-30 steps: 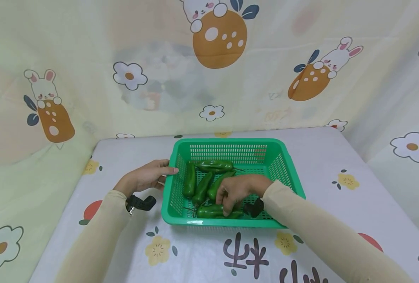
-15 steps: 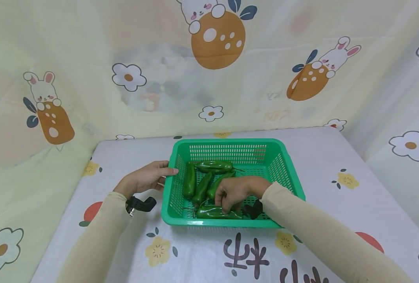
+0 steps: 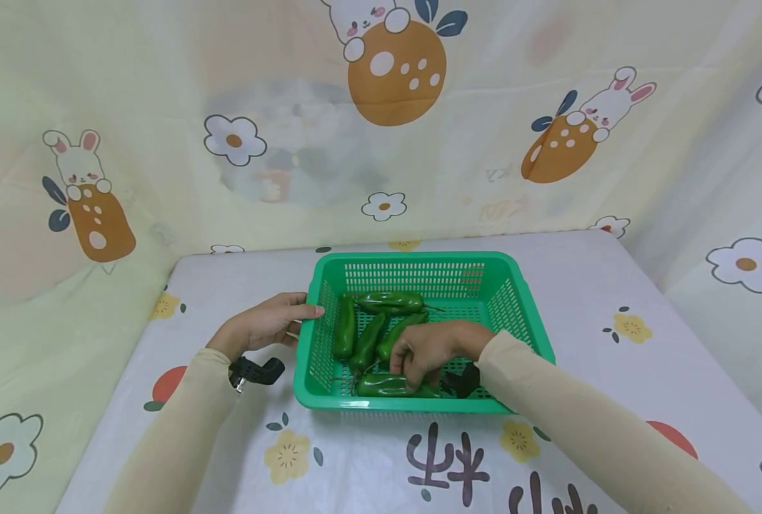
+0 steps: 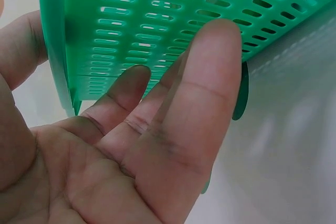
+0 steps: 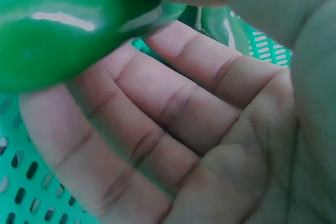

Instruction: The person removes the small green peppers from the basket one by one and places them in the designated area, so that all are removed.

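Note:
A green plastic basket [image 3: 419,405] with slotted walls stands on the table, and several long green peppers lie in its left half. My left hand [image 3: 261,327] holds the basket's left side, thumb over the rim and fingers under it against the outer wall [image 4: 131,30]. Inside, my right hand [image 3: 437,350] pinches the pepper nearest the front wall [image 3: 381,385], thumb on one side and fingertips on the other. That pepper [image 5: 52,30] fills the upper left of the right wrist view. Beyond it lie an upright-pointing pepper [image 3: 345,328], two slanted ones [image 3: 371,343] and one crosswise [image 3: 390,300].
A white tablecloth [image 3: 586,300] printed with flowers and dark characters covers the table. Behind it hangs a pale curtain [image 3: 303,178] with rabbits and flowers. A black strap device [image 3: 256,370] sits on the left wrist, another [image 3: 460,378] on the right.
The pepper under the right hand has turned slightly between the fingers, and the thumb has shifted a little upward along it. The left hand and basket stay put.

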Available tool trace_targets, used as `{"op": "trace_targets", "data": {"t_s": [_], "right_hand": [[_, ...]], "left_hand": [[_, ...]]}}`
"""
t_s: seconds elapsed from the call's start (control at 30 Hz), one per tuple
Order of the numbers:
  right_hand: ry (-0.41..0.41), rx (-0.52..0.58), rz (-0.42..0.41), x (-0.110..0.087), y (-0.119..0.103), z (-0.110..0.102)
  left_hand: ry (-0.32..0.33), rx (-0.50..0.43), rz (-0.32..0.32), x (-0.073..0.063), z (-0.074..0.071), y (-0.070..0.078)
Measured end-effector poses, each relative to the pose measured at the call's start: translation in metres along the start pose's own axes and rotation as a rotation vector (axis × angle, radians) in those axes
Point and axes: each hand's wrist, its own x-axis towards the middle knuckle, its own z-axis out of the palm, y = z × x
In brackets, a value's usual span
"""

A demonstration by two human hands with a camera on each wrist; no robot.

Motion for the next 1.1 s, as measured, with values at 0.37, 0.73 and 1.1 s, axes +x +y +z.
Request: {"op": "trace_targets", "data": {"t_s": [0.37, 0.73, 1.1], "right_hand": [[0.016, -0.044, -0.035, -0.023, 0.001, -0.015], [0.023, 0.023, -0.058, -0.049, 0.004, -0.029], [0.059, 0.036, -0.056, -0.076, 0.007, -0.038]], "left_hand": [[-0.011, 0.002, 0.004, -0.001, 0.000, 0.001], [-0.009, 0.009, -0.003, -0.001, 0.000, 0.002], [-0.013, 0.012, -0.003, 0.000, -0.001, 0.001]]}}
